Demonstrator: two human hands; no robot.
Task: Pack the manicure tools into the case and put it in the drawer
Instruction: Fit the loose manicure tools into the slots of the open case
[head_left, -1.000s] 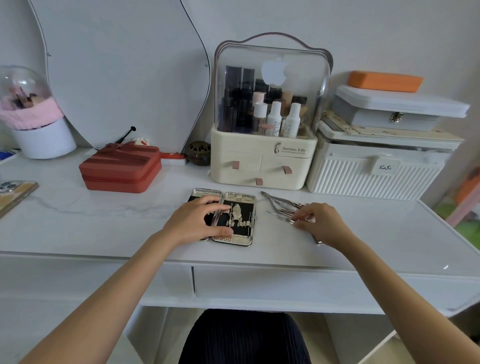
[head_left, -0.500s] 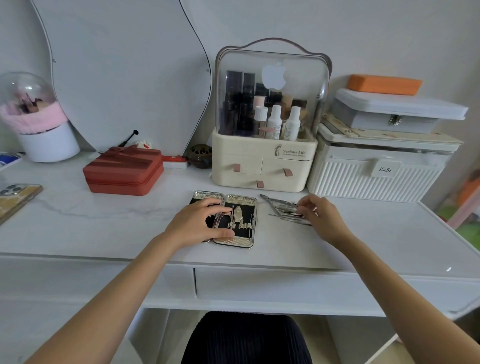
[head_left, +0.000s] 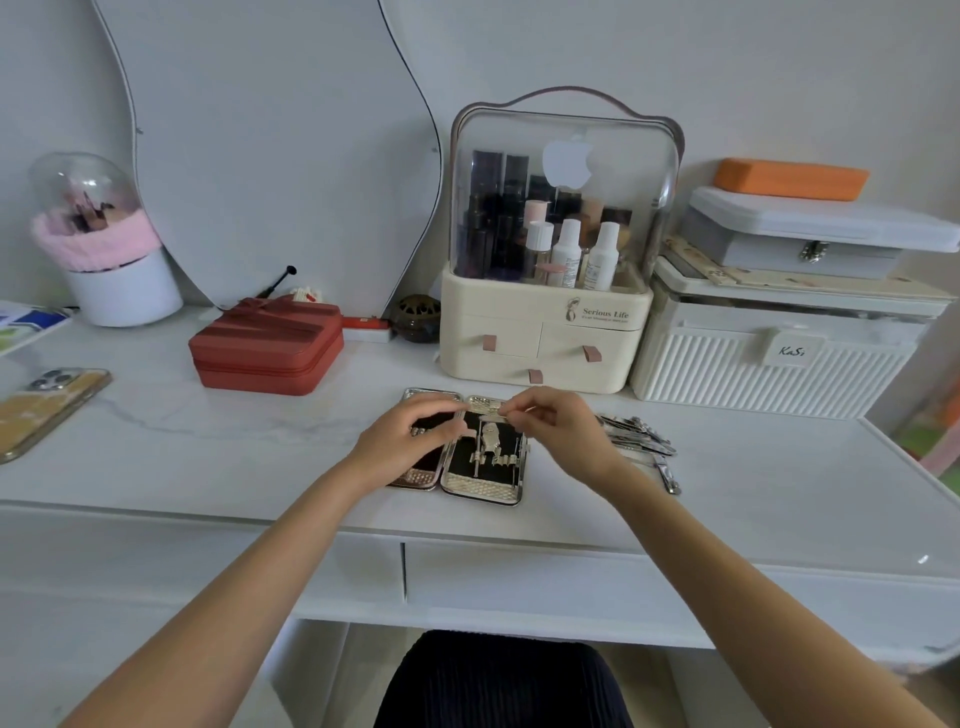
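A white marble-look vanity table is seen from above, with a closed drawer under its near edge. The manicure case lies opened flat at centre. The left hand is rested on its left half, fingers curled. A thin metal tool is pinched by the right hand over the case's far edge. More loose tools are heaped just right of the case.
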